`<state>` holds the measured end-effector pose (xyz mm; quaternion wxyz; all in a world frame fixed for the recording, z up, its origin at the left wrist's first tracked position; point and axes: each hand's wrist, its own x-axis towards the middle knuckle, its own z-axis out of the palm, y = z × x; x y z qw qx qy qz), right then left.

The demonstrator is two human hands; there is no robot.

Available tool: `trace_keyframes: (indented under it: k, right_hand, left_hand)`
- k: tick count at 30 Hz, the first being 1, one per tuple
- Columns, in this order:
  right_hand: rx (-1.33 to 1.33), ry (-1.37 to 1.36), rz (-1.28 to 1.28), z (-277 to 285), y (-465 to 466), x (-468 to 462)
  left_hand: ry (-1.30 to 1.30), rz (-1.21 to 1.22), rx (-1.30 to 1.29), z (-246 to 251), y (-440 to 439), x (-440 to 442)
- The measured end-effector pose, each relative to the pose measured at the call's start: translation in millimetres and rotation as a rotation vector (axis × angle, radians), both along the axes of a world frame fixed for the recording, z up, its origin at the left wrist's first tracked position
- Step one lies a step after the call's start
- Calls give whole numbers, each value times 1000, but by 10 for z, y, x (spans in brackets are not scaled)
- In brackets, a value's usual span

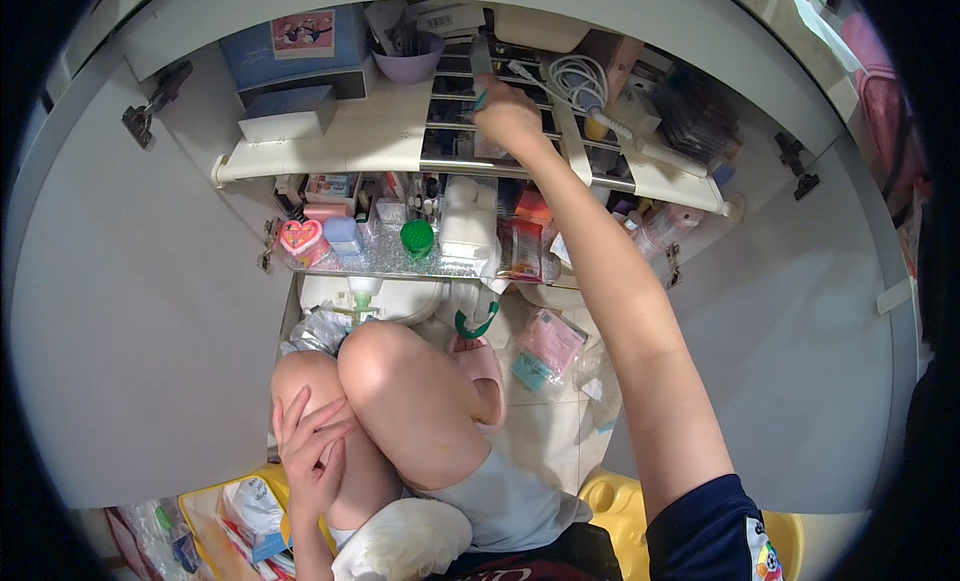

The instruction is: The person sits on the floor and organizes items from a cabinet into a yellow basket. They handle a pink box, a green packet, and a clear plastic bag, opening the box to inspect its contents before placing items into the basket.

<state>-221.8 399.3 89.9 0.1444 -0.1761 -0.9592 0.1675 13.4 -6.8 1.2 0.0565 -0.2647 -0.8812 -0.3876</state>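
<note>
My right hand reaches over the upper rack shelf of a cabinet. Its fingers close around a long, flat, greyish thing with a bit of green at the grip; its kind is hard to tell. To the hand's left stands a lilac bowl with small items in it. On its right lies a coiled white cable. My left hand rests on my knee with its fingers spread and holds nothing. The lower shelf holds a green-lidded container, a pink heart-shaped box and a white packet of tissues.
Cabinet doors stand open on both sides. Blue boxes sit at the upper left. Plastic packs lie on the floor tiles beside my slippered foot. A yellow bin is at lower left, and a yellow plastic stool at lower right.
</note>
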Motion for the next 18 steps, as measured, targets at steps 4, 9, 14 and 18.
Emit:
trace_keyframes:
  k: [4,9,14,18]
  right_hand:
    - [37,127,9,-42,153,137]
    - [80,78,-157,145,214,33]
    - [176,-149,-106,127,166,-260]
    - [114,-19,-82,-17,298,-268]
  left_hand:
    - [21,-9,-2,-11,-20,-15]
    - [12,-13,-7,-1,9,-20]
    - [-27,-1,-5,19,31,-21]
    - [-11,-2,-4,24,-5,-9]
